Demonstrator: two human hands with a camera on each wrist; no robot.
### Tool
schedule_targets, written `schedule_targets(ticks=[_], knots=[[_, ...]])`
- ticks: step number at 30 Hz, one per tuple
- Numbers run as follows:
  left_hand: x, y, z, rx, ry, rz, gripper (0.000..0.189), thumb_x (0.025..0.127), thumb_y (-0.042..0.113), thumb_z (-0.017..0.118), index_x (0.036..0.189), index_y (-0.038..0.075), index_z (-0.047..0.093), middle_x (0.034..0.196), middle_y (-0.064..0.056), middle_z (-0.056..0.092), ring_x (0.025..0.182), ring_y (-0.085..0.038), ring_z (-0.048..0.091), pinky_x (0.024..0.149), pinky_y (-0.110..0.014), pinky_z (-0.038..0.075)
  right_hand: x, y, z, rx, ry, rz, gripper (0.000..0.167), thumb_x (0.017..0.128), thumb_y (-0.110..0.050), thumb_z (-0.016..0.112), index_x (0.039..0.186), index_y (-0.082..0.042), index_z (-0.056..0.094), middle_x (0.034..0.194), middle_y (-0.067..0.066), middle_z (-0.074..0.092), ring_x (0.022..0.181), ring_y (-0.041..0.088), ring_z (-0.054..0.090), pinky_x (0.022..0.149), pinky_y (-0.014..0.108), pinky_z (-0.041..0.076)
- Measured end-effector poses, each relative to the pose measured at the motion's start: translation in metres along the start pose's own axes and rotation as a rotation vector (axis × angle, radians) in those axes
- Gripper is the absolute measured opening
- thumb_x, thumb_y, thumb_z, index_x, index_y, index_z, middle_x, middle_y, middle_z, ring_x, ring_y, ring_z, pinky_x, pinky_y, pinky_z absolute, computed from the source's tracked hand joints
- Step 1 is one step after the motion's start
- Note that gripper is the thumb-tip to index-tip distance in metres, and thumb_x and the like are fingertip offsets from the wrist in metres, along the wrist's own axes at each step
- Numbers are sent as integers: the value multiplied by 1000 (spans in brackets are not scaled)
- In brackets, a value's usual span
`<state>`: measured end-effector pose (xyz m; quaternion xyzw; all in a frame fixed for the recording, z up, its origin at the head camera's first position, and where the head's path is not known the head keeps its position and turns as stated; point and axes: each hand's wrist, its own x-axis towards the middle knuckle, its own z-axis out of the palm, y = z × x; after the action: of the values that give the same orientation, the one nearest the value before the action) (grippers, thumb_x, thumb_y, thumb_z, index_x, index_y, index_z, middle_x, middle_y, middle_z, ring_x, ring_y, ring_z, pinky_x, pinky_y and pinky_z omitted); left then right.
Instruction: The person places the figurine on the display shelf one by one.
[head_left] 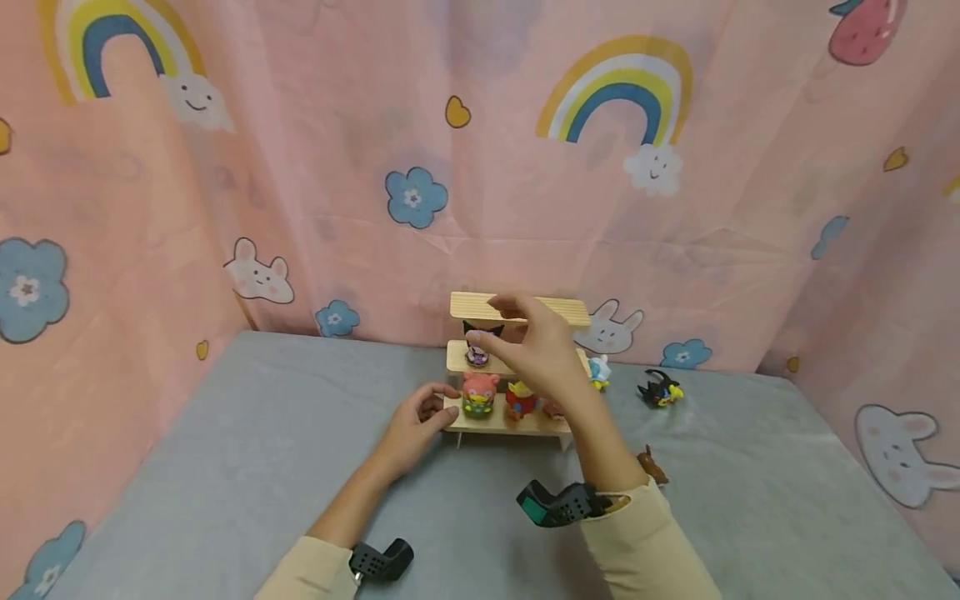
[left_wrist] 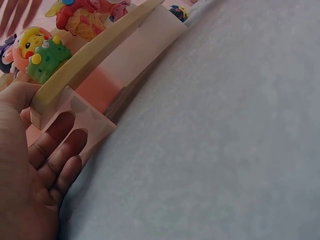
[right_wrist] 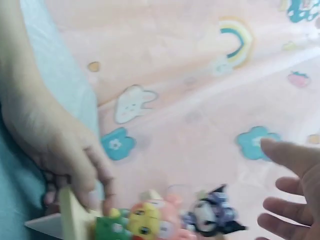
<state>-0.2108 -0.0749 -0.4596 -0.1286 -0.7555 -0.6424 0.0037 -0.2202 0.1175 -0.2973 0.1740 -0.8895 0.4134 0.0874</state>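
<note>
A three-tier wooden display shelf (head_left: 517,425) with translucent legs stands against the curtain. On its bottom tier are a pink-hooded yellow figurine with a green body (head_left: 478,396), a red-and-yellow figurine on a waffle-like base (head_left: 521,402) and a pinkish figurine partly behind my right forearm. A black-eared purple figurine (head_left: 477,357) stands on the middle tier. My left hand (head_left: 408,429) pinches the bottom tier's left end; in the left wrist view its lower fingers (left_wrist: 62,160) lie beside the leg. My right hand (head_left: 546,354) hovers before the upper tiers, fingers spread, holding nothing.
Right of the shelf, a blue-white figurine (head_left: 598,371) and a black-and-yellow figurine (head_left: 660,389) are on the grey cloth (head_left: 300,433). A brown animal figurine (head_left: 651,465) sits beside my right wrist. A pink patterned curtain (head_left: 337,150) hangs behind and at both sides.
</note>
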Motion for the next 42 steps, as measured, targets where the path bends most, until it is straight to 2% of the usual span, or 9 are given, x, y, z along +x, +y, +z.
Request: schedule_targets(ticks=[5, 9, 13, 18, 23, 28, 34, 38, 42], knots=[[1, -3, -5, 12, 8, 1, 24, 98, 14, 63, 121, 8, 63, 85, -4, 61, 75, -9, 54, 70, -24, 44, -21, 5, -26, 108, 117, -34, 37, 94, -29, 74, 122, -7, 66, 121, 12, 68, 115, 24, 66, 101, 46, 53], [0, -4, -12, 26, 13, -8, 24, 98, 14, 63, 122, 8, 63, 87, -6, 61, 76, -10, 55, 71, -25, 45, -43, 22, -41, 66, 206, -9, 23, 97, -28, 70, 111, -10, 72, 109, 8, 73, 101, 8, 67, 92, 32, 55], [-1, -4, -19, 39, 15, -12, 26, 99, 16, 63, 122, 6, 62, 90, -8, 63, 79, -10, 55, 73, -26, 45, -65, 43, -52, -1, 265, 8, 19, 98, -25, 68, 106, -8, 74, 103, 7, 73, 90, -4, 65, 80, 18, 54], [-1, -5, -19, 41, 26, -36, 25, 99, 15, 63, 122, 7, 63, 90, -8, 63, 79, -11, 56, 73, -25, 45, -89, 73, -65, -118, 273, 32, 18, 98, -23, 67, 104, -7, 74, 99, 6, 74, 85, -7, 61, 77, 13, 51], [-1, -6, -19, 46, 15, -29, 25, 99, 16, 63, 123, 7, 62, 92, -10, 63, 81, -12, 56, 74, -25, 46, -111, 104, -73, -196, 243, 105, 19, 99, -26, 67, 104, -9, 74, 99, 6, 75, 86, -9, 60, 78, 13, 51], [0, -4, -19, 54, 9, -11, 25, 100, 17, 62, 123, 7, 62, 91, -10, 63, 80, -11, 56, 73, -25, 45, -123, 146, -64, -190, 266, 148, 22, 98, -26, 67, 111, -9, 72, 104, 6, 75, 88, -12, 61, 76, 12, 52], [1, 0, -17, 48, -1, -3, 25, 99, 17, 63, 122, 6, 62, 88, -8, 61, 76, -10, 54, 69, -25, 44, -134, 189, -41, -95, 426, 215, 16, 96, -16, 69, 107, -5, 73, 99, 10, 76, 81, -11, 62, 73, 7, 49], [1, -2, -17, 41, 4, 6, 24, 99, 14, 62, 121, 5, 62, 86, -8, 61, 75, -10, 54, 69, -25, 44, -137, 200, -35, -90, 483, 274, 12, 95, -16, 71, 103, -7, 75, 95, 9, 76, 77, -13, 60, 70, 6, 47], [-1, -1, -20, 47, 10, 6, 24, 99, 14, 62, 121, 4, 62, 88, -9, 63, 76, -8, 55, 71, -25, 45, -135, 203, -30, -131, 451, 282, 11, 95, -17, 71, 101, -9, 75, 87, 6, 75, 70, -7, 59, 65, 11, 45]])
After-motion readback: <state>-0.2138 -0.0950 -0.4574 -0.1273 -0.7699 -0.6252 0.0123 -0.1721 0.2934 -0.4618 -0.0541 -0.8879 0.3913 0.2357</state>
